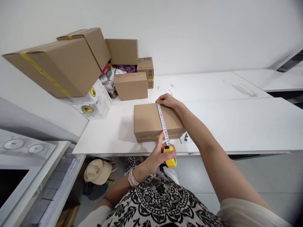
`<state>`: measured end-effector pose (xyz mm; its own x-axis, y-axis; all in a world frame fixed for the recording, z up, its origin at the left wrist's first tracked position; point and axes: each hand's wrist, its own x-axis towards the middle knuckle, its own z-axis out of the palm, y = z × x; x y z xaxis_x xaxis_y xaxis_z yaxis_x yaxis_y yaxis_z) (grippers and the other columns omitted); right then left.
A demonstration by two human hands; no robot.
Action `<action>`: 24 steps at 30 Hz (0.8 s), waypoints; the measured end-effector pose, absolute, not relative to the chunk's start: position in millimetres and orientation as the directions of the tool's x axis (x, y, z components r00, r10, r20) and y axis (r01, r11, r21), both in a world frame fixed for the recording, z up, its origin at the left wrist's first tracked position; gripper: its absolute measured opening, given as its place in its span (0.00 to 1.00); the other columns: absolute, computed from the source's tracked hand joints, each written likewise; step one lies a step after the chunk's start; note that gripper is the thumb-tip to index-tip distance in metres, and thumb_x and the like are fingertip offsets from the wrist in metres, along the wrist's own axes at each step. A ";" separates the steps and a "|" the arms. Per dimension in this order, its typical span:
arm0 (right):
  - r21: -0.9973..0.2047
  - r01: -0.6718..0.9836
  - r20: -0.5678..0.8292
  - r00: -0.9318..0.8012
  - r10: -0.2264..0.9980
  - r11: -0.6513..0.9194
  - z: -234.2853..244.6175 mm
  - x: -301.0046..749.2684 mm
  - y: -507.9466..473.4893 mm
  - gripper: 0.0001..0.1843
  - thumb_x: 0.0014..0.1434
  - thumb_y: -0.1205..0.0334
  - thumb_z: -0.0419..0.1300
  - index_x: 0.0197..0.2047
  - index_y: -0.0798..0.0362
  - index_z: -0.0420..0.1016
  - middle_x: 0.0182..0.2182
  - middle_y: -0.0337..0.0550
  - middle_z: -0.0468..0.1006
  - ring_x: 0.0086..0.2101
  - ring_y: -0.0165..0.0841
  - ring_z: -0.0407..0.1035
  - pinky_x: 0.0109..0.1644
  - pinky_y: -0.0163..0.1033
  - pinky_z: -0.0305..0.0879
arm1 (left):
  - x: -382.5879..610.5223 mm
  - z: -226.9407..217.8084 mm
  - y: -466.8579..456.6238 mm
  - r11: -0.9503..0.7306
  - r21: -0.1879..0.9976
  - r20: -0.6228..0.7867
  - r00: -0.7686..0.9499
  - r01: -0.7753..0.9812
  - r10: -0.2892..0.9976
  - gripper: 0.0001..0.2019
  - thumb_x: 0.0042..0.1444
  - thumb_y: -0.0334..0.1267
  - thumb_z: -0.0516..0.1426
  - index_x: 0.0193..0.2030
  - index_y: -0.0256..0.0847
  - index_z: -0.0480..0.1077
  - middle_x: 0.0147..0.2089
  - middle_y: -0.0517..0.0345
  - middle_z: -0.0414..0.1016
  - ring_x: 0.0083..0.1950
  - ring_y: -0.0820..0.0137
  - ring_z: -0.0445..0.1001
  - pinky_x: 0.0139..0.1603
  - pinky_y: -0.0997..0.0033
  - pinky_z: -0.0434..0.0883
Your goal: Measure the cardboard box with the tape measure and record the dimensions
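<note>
A closed cardboard box (148, 119) with yellow tape lies on the white table (236, 123) near its front edge. A white measuring tape blade (163, 123) runs across the box top from far edge to near edge. My right hand (168, 100) pinches the tape's end against the box's far edge. My left hand (158, 156) grips the yellow tape measure case (170, 156) just below the table's front edge, with the thumb up along the blade.
Several cardboard boxes (61, 66) are stacked at the back left, with a smaller box (131, 85) and a white printed carton (94, 102) beside them. A small white tag (186, 138) lies right of the measured box. A beige cap (97, 171) sits under the table.
</note>
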<state>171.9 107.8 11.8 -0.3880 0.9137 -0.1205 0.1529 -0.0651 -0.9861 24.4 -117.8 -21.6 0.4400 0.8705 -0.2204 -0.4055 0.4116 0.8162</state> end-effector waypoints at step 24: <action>-0.974 0.186 0.039 -0.410 0.911 0.126 8.3 163.1 127.3 0.15 0.48 0.51 0.74 0.35 0.47 0.75 0.29 0.39 0.78 0.32 0.35 0.67 0.37 0.41 0.64 | 27.0 -19.7 -111.8 0.433 0.753 -0.284 0.348 -0.496 0.893 0.42 0.48 0.41 0.67 0.67 0.48 0.52 0.42 0.58 0.68 0.34 0.69 0.73 0.35 0.64 0.74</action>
